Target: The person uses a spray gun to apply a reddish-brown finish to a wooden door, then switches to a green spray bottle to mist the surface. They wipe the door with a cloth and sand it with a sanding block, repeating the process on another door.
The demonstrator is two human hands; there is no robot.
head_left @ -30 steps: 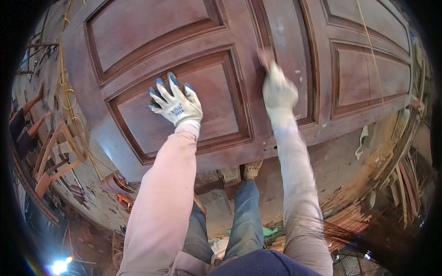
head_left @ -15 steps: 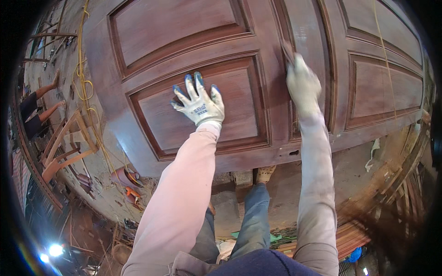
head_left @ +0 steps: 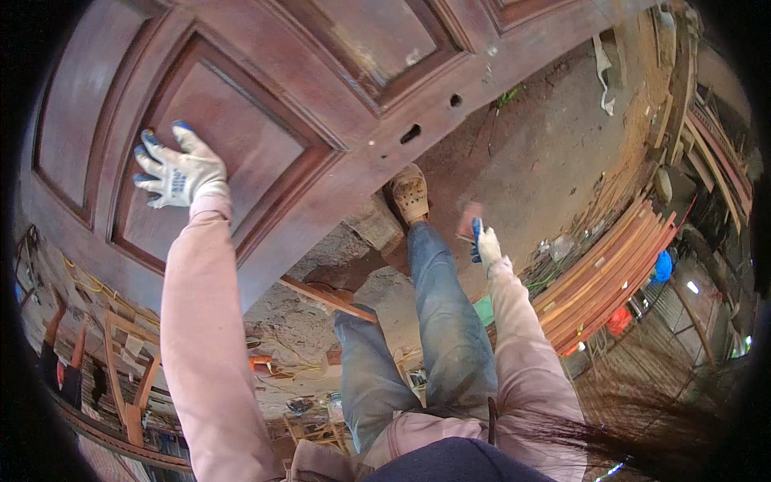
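A brown wooden panelled door [head_left: 377, 149] lies flat in front of me. My left hand [head_left: 186, 173], in a white glove with blue fingertips, rests on one of its recessed panels with the fingers spread. Off the door's near edge, above the ground and right of my legs, is my right hand [head_left: 487, 243], gloved the same way. It is closed on a flat reddish-brown piece [head_left: 468, 221] whose kind I cannot make out. Two holes, one of them a longer slot [head_left: 410, 133], show near the door's edge.
A tan clog [head_left: 410, 193] is on my foot beside the door's edge. Long reddish wood strips [head_left: 598, 269] are stacked at the right. A narrow wooden stick [head_left: 325, 298] crosses near my knee. At the far left, another person's legs [head_left: 79, 344] show by a wooden frame [head_left: 120, 377].
My right hand has come off the door and down toward me with the piece it holds. The view has turned and shifted. My left hand still rests on the door panel.
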